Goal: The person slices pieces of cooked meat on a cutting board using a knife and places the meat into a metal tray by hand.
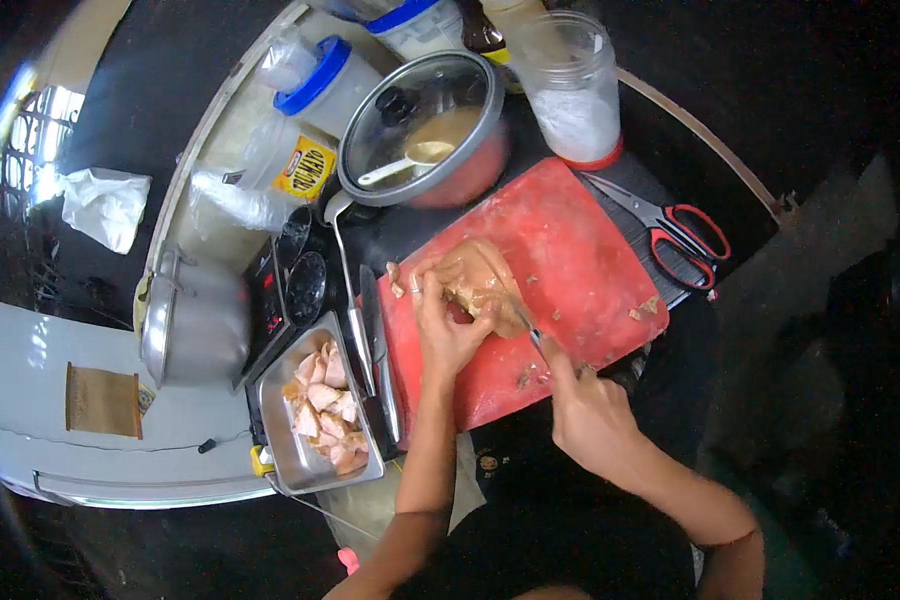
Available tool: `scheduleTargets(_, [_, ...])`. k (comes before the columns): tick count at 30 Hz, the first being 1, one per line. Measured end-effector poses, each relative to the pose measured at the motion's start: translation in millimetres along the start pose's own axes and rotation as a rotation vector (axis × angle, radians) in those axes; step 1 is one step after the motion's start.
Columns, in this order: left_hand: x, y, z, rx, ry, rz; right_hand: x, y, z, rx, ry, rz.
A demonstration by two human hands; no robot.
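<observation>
A piece of light brown meat (pixel 485 270) lies on the red cutting board (pixel 590 255). My left hand (pixel 448 325) presses on the meat's near left side, fingers bent against it. In my right hand (pixel 585 405) is a knife (pixel 536 338), its handle gripped and its blade reaching to the meat's right edge; part of the blade is hidden. Small scraps (pixel 395 280) of meat lie on the board's left part. Left of the board, a metal tray (pixel 373 470) holds several chunks of pale meat (pixel 325 400).
Red-handled scissors (pixel 678 232) lie right of the board. Behind it stand a glass-lidded pot (pixel 370 130) and a jar of white powder (pixel 575 120). A ladle (pixel 355 300) and another knife (pixel 383 370) lie between tray and board. A large metal pot (pixel 195 330) stands left.
</observation>
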State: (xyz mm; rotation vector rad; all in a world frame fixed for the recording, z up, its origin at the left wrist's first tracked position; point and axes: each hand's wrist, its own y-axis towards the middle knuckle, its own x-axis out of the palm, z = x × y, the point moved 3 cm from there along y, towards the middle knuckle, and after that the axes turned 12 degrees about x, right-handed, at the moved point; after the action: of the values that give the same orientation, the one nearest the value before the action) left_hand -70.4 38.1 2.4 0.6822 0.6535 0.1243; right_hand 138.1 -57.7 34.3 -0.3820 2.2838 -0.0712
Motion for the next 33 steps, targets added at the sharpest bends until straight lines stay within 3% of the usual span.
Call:
scheduleTargets(3, [0,0,1,-0.088,-0.116,0.016,2,14,-5,-0.028,0.01,0.04])
scheduleTargets(6, [-13,10,21,0.05,0.118,-0.159,-4,15,-6,-0.032,-0.032,0.057])
scheduleTargets(9, [-19,7,3,-0.024,-0.063,-0.206,-6,14,-3,-0.039,-0.026,0.067])
scheduleTargets(12, [-27,15,0,0.093,0.145,-0.339,-7,12,-2,-0.046,-0.009,0.083])
scheduleTargets(15, [-19,15,11,-0.074,-0.109,-0.21,-6,8,1,-0.053,-0.003,0.092])
scheduleTargets(21, [-15,12,11,-0.154,-0.217,-0.112,-5,-17,12,-0.02,0.006,0.027])
scheduleTargets(24, [-20,9,-9,-0.022,0.091,-0.245,-3,-22,13,-0.033,0.006,0.062])
scheduleTargets(27, [-19,9,-2,-0.034,0.011,-0.22,3,-17,14,-0.042,0.021,0.086])
scheduleTargets(30, [-15,10,18,0.073,0.112,-0.227,7,-8,14,-0.038,0.026,0.065])
scheduleTargets(33, [-12,4,1,0.042,0.148,-0.221,17,5,11,-0.064,0.043,0.113])
